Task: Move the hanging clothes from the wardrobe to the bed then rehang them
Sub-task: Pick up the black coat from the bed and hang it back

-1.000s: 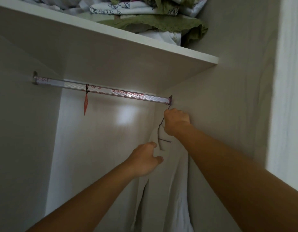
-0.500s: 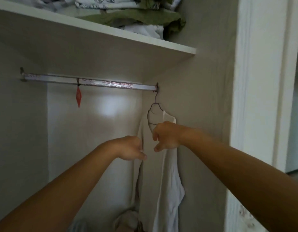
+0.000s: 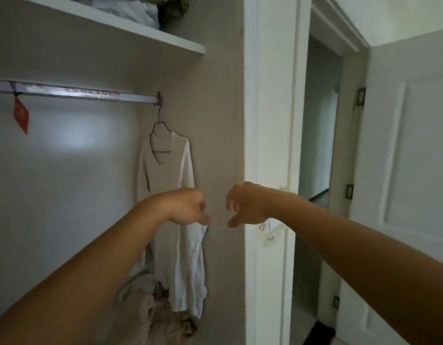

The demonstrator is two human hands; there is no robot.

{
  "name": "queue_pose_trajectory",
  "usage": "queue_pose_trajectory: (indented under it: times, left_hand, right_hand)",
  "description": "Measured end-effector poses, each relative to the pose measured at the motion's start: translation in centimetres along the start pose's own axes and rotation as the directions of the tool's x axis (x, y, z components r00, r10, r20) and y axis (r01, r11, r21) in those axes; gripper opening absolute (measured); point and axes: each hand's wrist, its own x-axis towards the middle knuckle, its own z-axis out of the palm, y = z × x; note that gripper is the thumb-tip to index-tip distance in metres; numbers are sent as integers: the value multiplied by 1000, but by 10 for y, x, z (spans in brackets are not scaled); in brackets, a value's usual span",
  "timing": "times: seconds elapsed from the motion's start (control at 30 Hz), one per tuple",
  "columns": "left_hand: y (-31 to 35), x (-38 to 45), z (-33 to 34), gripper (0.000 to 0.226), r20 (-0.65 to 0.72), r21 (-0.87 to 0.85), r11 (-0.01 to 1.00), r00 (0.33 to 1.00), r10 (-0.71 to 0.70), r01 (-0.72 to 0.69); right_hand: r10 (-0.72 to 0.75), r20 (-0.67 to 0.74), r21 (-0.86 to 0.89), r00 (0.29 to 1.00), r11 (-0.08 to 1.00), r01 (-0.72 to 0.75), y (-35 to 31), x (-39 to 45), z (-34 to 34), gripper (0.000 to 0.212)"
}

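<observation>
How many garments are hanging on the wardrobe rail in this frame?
1. A white long-sleeved top hangs on a wire hanger at the right end of the rail. The rail's far left runs out of view, so more could hang there.

The wardrobe interior is dim and grey, with one soft bright patch glowing on its back panel (image 3: pixel 86 135) left of centre. The metal rail (image 3: pixel 73 93) catches a pale glint along its length. To the right, the white door frame (image 3: pixel 270 120) and door (image 3: pixel 414 170) are much brighter, lit by daylight. Edges look soft throughout, the near forearms slightly smeared, and straight lines bow toward the margins.
</observation>
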Motion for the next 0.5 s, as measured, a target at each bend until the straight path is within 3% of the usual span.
queue_pose_trajectory:
  times: [0.27,0.5]
  left_hand:
    - [130,4,41,62,82,42,981,979,186,-190]
    - [293,-22,85,53,153,3,919,908,389,-394]
  right_hand:
    - [210,37,1,977,978,-210,86,-127,9,47]
    - [438,80,17,895,897,-441,171,-282,4,40]
